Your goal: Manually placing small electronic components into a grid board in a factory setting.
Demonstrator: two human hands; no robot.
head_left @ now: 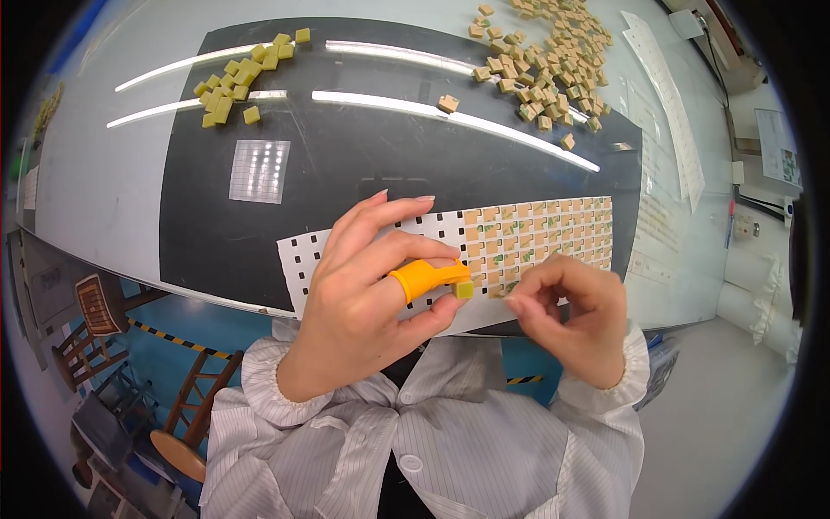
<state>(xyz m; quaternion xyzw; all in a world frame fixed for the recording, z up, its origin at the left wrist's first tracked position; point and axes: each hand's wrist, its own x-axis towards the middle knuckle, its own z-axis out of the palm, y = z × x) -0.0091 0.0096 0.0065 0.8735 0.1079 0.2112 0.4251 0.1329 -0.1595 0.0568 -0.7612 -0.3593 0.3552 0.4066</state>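
Observation:
A white perforated sheet (288, 251) lies along the near edge of the black mat, with rows of small dark square holes at its left. Tan squares (562, 225), some with green marks, fill rows on its right part. Above the sheet's middle, my left hand (354, 294) pinches a small yellow-green block (464, 291) between thumb and a finger. An orange finger sleeve (415, 281) covers that finger. My right hand (577, 316) hovers over the sheet's lower right, its thumb and index finger pressed together. Whatever lies between those fingertips is too small to make out.
Yellow-green blocks (240, 78) are heaped at the mat's far left. A large pile of tan blocks (545, 73) spreads at the far right. Left of centre lies a clear gridded square (258, 171) on the black mat (372, 156). A wooden stool (186, 450) stands below the table.

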